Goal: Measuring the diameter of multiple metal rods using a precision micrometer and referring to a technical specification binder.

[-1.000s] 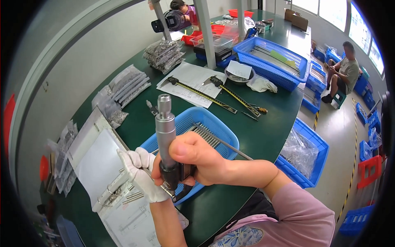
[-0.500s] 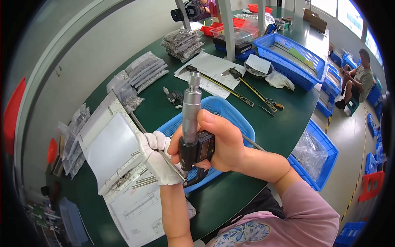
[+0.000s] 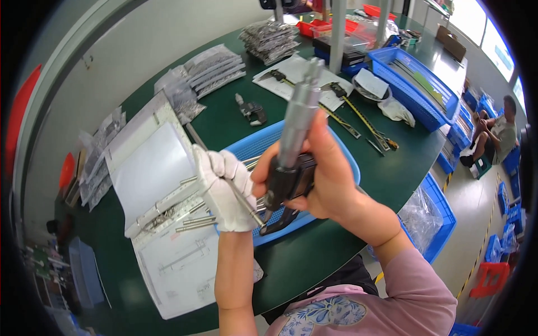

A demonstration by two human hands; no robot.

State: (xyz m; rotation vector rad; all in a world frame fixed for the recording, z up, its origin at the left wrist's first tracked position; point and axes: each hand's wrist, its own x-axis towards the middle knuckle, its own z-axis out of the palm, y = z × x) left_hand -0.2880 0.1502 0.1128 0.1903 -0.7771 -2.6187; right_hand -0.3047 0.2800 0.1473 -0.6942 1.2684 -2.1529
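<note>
My left hand (image 3: 223,204), in a white glove, is closed around a thin metal rod (image 3: 242,200) that slants down to the right. My bare right hand (image 3: 332,182) grips a digital micrometer (image 3: 301,117) with a silver thimble and black frame, tilted and slightly blurred. The rod's lower end is at the micrometer's jaws; whether they touch it I cannot tell. Below both hands sits a light blue basket (image 3: 354,162) with more rods inside. Several short rods (image 3: 196,224) lie beside the glove, over a paper drawing (image 3: 179,274).
A second micrometer (image 3: 250,110) lies beyond the basket. Two calipers (image 3: 358,115) rest farther back on papers. Bagged parts (image 3: 213,67) line the wall side. A blue crate (image 3: 392,92) stands at the back right, near a metal post (image 3: 337,39). A seated person (image 3: 496,134) is at far right.
The micrometer has tilted to the right at its top, and my right hand has shifted slightly right with it. The view has turned a little. Both hands keep their holds.
</note>
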